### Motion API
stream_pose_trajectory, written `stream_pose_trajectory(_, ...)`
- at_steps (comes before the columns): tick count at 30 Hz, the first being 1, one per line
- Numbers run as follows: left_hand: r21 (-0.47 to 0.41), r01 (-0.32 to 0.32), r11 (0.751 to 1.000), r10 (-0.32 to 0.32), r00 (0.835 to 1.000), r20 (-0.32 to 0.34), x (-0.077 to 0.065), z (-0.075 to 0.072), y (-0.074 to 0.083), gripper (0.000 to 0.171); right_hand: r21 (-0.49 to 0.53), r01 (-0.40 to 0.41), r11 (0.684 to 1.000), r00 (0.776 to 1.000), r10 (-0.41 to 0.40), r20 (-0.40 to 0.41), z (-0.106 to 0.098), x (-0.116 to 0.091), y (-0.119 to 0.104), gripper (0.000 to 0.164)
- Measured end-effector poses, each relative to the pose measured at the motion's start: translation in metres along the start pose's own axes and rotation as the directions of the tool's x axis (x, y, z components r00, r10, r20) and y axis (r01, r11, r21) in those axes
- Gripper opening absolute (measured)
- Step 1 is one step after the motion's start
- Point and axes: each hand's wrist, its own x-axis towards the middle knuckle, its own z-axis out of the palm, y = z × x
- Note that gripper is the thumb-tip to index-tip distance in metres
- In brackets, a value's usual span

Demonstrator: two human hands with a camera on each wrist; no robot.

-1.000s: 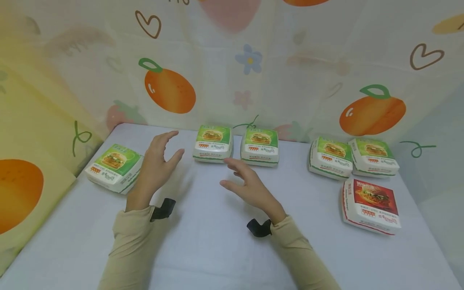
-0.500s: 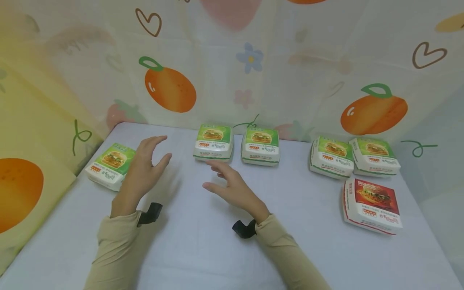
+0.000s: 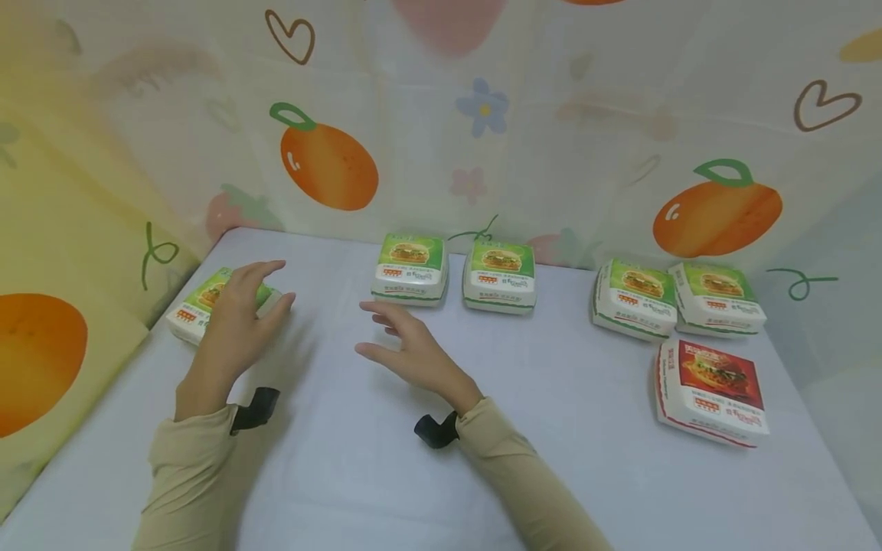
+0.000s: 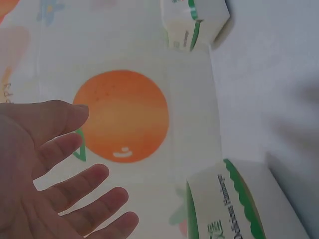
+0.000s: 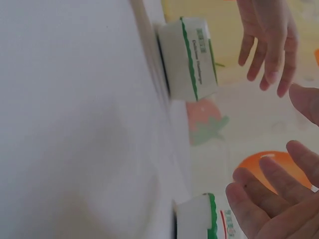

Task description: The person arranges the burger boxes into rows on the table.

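Note:
My left hand [image 3: 234, 325] hovers over the table at the left, fingers spread and holding nothing. In the head view it overlaps a green and white burger box [image 3: 187, 315], whose middle it hides. That box's printed side [image 4: 219, 204] shows at the bottom of the left wrist view. Toward the middle, my right hand [image 3: 416, 348] is held above the cloth with thumb and fingers apart and nothing between them. Just beyond it sits a second green burger box [image 3: 411, 272], with a third green burger box [image 3: 500, 279] to its right.
At the right, two more green burger boxes [image 3: 634, 298] [image 3: 720, 298] stand close together. A red and white burger box [image 3: 713, 394] lies in front of them. A white cloth [image 3: 358, 474] covers the table, and a fruit-patterned curtain [image 3: 565, 184] hangs behind it.
Both hands have moved left across the table, the left one coming over the leftmost burger box. The boxes have stayed where they were; the head view has shifted slightly.

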Motion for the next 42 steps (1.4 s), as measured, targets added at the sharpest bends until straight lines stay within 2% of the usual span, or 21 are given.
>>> stream_pose_trajectory(6, 0.000, 0.075, 0.997, -0.075, 0.997, 0.014, -0.002, -0.013, -0.009, 0.047, 0.023, -0.020, 1.000, 1.000, 0.020, 0.002, 0.013, 0.007, -0.002, 0.058)
stream_pose_trajectory(14, 0.028, 0.156, 0.987, -0.157, 0.986, 0.050, -0.007, -0.023, -0.030, 0.050, 0.033, -0.010, 0.999, 0.999, 0.008, 0.044, 0.032, 0.012, -0.003, 0.058)
stream_pose_trajectory(23, 0.060, 0.275, 0.959, -0.278, 0.960, 0.039, -0.017, -0.039, -0.055, 0.054, 0.053, -0.014, 0.999, 0.998, 0.011, 0.055, 0.049, 0.018, -0.008, 0.059)
stream_pose_trajectory(28, 0.063, 0.315, 0.947, -0.316, 0.949, 0.013, -0.020, -0.044, -0.066, 0.055, 0.060, -0.024, 0.998, 0.998, 0.020, 0.059, 0.060, 0.023, -0.008, 0.058)
stream_pose_trajectory(35, 0.069, 0.338, 0.939, -0.337, 0.941, -0.028, -0.021, -0.046, -0.074, 0.054, 0.067, -0.042, 0.997, 0.998, 0.039, 0.057, 0.075, 0.029, -0.007, 0.058)
stream_pose_trajectory(39, 0.064, 0.360, 0.931, -0.360, 0.933, -0.004, -0.021, -0.045, -0.078, 0.056, 0.077, -0.053, 0.996, 0.998, 0.049, 0.049, 0.082, 0.031, -0.005, 0.059)
stream_pose_trajectory(42, 0.065, 0.369, 0.927, -0.372, 0.927, 0.040, -0.021, -0.045, -0.082, 0.059, 0.083, -0.064, 0.994, 0.997, 0.060, 0.055, 0.086, 0.032, -0.006, 0.060)
